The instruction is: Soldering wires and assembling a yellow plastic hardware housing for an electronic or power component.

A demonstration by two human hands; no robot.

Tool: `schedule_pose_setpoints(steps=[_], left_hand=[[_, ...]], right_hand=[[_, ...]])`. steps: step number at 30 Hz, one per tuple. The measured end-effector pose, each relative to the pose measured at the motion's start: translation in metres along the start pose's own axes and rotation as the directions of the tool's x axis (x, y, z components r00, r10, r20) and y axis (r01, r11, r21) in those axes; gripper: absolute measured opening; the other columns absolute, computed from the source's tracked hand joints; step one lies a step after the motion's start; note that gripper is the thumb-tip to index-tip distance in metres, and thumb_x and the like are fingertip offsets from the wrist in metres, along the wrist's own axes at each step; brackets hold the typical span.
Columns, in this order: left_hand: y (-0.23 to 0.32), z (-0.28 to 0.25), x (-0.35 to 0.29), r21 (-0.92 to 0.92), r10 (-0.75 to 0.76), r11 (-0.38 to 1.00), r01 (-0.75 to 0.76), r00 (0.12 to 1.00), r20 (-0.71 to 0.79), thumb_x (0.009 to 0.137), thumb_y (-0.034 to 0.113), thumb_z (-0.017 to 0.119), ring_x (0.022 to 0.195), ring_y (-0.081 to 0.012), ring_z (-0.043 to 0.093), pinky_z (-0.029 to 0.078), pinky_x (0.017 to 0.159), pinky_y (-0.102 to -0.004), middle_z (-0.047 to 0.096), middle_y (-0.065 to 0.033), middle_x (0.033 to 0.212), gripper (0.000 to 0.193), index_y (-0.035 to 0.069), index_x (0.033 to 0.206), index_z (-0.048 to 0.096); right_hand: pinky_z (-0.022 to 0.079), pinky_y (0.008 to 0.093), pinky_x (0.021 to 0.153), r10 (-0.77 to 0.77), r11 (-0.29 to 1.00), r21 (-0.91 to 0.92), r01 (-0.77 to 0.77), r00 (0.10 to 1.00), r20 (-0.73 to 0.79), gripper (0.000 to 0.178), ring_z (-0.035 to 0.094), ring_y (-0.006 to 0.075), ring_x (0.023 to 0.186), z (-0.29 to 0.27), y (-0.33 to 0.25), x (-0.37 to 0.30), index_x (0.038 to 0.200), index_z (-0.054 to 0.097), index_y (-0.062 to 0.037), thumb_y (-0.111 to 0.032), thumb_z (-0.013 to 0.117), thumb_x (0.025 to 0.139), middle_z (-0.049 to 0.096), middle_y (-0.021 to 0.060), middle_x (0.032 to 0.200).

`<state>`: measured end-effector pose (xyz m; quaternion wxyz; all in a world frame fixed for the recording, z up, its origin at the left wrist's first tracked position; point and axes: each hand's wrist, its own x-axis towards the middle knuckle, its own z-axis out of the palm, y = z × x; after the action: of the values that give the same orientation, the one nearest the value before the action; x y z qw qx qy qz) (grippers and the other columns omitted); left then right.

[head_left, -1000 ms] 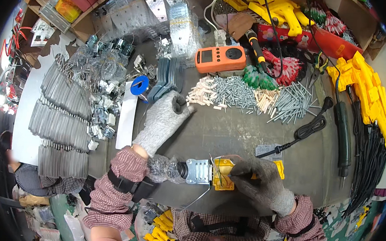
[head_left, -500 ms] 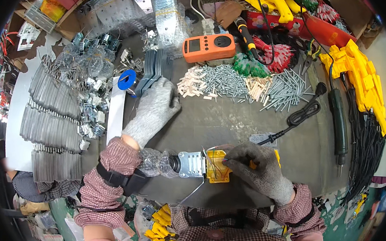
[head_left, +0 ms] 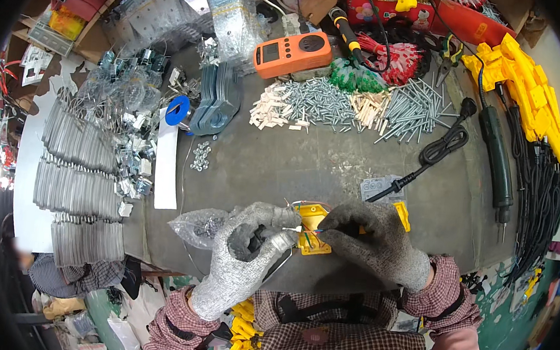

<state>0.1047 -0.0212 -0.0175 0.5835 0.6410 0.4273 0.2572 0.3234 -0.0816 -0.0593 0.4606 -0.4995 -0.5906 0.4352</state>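
My left hand (head_left: 244,254), in a light grey glove, has come to the left side of an open yellow plastic housing (head_left: 317,249). Its thumb and forefinger pinch a small white piece, perhaps a sleeve on a thin wire. Opposite it, my right hand (head_left: 383,245), in a darker glove, pinches a thin coloured wire above the housing. Several fine wires run inside the housing. Clear bubble wrap (head_left: 193,227) sticks out beyond my left hand, which hides most of the metal bracket. Another yellow plastic part (head_left: 402,216) lies behind my right hand.
Farther back are screws (head_left: 318,105), an orange meter (head_left: 293,54), a solder spool (head_left: 178,111), grey metal plates (head_left: 217,101) and a small heap of nuts (head_left: 200,155). On the right lie a coiled black cord (head_left: 437,148) and a dark electric screwdriver (head_left: 495,159). Flat heating elements (head_left: 75,188) are stacked left.
My left hand has moved from the grey metal plates down to the housing and now pinches a small white piece. My right hand stays at the housing. The view has shifted slightly.
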Motion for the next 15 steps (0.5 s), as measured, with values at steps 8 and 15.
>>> schedule_pose_setpoints(steps=[8, 15], left_hand=[[0.000, 0.007, -0.002, 0.029, 0.097, 0.995, -0.097, 0.995, -0.013, 0.093, 0.000, 0.069, 0.100, -0.0129, 0.067, 0.054, 0.089, -0.0262, 0.067, -0.0080, 0.107, 0.018, -0.002, 0.111, 0.066], [0.001, 0.006, -0.001, 0.075, 0.108, 0.991, -0.110, 0.994, 0.034, 0.093, -0.001, 0.069, 0.104, -0.0134, 0.065, 0.054, 0.090, -0.0268, 0.066, -0.0097, 0.109, 0.020, -0.002, 0.113, 0.066]], right_hand=[[0.055, 0.0334, 0.070, 0.003, 1.000, 0.023, -0.002, 1.000, -0.007, 0.018, 0.070, 0.0226, 0.080, 0.000, 0.003, -0.002, 0.102, 0.069, -0.0021, -0.014, 0.074, 0.090, 0.070, 0.0120, 0.092], [0.056, 0.0332, 0.071, 0.012, 1.000, 0.024, -0.012, 1.000, -0.004, 0.018, 0.071, 0.0229, 0.082, 0.000, -0.001, -0.001, 0.101, 0.069, -0.0016, -0.014, 0.074, 0.090, 0.071, 0.0122, 0.092]])
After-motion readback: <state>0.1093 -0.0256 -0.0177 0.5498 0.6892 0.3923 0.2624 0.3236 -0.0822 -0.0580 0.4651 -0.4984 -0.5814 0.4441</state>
